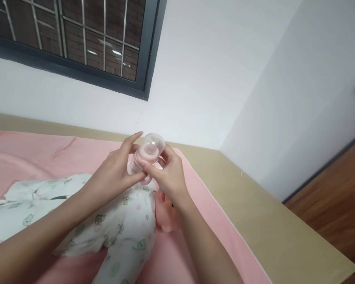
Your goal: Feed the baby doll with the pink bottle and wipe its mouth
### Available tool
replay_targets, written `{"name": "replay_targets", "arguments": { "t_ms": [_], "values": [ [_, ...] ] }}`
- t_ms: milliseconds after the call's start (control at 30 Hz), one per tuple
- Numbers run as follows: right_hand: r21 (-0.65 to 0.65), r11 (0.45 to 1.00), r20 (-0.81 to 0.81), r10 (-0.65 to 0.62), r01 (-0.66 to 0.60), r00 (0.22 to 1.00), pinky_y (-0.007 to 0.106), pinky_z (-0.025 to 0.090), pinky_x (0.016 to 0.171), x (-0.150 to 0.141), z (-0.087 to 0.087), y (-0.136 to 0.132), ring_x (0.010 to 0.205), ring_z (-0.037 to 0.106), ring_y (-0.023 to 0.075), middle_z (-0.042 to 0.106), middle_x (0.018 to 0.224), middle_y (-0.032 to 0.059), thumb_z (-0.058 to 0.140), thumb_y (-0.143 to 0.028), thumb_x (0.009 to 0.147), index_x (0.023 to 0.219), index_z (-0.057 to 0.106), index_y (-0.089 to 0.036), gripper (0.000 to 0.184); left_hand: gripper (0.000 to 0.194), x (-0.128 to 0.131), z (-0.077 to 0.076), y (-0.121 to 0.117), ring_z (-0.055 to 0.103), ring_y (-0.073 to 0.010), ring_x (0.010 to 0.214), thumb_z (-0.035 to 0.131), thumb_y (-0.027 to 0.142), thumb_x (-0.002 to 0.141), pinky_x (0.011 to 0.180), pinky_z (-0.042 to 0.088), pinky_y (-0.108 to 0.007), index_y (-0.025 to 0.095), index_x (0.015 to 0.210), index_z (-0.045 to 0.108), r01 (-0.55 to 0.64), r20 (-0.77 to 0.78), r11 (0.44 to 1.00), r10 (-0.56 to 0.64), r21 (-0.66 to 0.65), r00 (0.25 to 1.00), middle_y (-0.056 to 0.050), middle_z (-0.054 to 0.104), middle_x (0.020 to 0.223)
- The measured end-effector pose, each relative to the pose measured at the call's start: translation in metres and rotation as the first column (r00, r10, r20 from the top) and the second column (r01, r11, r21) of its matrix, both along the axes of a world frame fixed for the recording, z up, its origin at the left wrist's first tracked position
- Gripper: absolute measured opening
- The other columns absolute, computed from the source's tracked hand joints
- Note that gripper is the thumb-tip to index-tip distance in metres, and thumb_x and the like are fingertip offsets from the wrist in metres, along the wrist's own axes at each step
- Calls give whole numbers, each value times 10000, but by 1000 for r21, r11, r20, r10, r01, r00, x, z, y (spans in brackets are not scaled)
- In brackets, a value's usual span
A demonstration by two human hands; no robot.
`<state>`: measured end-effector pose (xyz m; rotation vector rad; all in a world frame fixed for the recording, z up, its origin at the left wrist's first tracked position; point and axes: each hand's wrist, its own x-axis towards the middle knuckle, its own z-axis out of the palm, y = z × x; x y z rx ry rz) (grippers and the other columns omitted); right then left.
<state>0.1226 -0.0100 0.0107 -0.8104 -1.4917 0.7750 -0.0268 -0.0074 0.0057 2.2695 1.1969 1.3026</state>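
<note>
A baby bottle [148,154] with a clear dome cap and a pink collar is held up between both hands. My left hand [118,163] wraps round the bottle's body from the left, its index finger raised off the side. On the right, my right hand [168,169] grips the collar and cap, thumb across the front. Below the hands lies a baby doll [167,213], dressed in a white outfit [124,217] with green and pink prints. Its head is partly hidden by my right forearm.
A pink cloth [41,154] lies under the doll on a light wooden tabletop [225,173]. White walls [207,71] rise behind, with a dark-framed barred window [100,35] at upper left. A brown wooden panel [337,197] stands beyond the right edge.
</note>
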Motion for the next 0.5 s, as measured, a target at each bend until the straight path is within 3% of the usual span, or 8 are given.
{"name": "replay_targets", "arguments": {
  "t_ms": [133, 300, 500],
  "values": [
    [-43, 999, -7, 18, -18, 1000, 364, 505, 941, -5, -3, 1, 1036, 626, 192, 672, 1084, 32, 779, -385, 641, 1067, 603, -231, 486, 721, -1, 1, 0, 579, -272, 1137, 608, 335, 757, 835, 520, -351, 288, 1407, 299, 29, 17, 999, -28, -34, 999, -41, 568, 1304],
    [-2, 998, -113, 55, -56, 992, 376, 468, 1015, -1, 1, 0, 1101, 599, 197, 645, 1138, 44, 787, -391, 638, 1073, 590, -227, 505, 770, -4, -3, 10, 619, -280, 1023, 595, 332, 728, 814, 511, -377, 278, 1434, 292, -13, -50, 1000, 11, -28, 999, -44, 616, 1202],
    [33, 994, -175, -95, 102, 980, 383, 452, 1033, 27, 9, 12, 1203, 541, 201, 585, 1269, 69, 736, -378, 680, 1199, 522, -232, 580, 647, -32, -4, 42, 519, -309, 1185, 567, 384, 756, 984, 423, -410, 231, 1367, 419, -98, -52, 993, 95, -59, 994, -59, 533, 1342]
  ]
}}
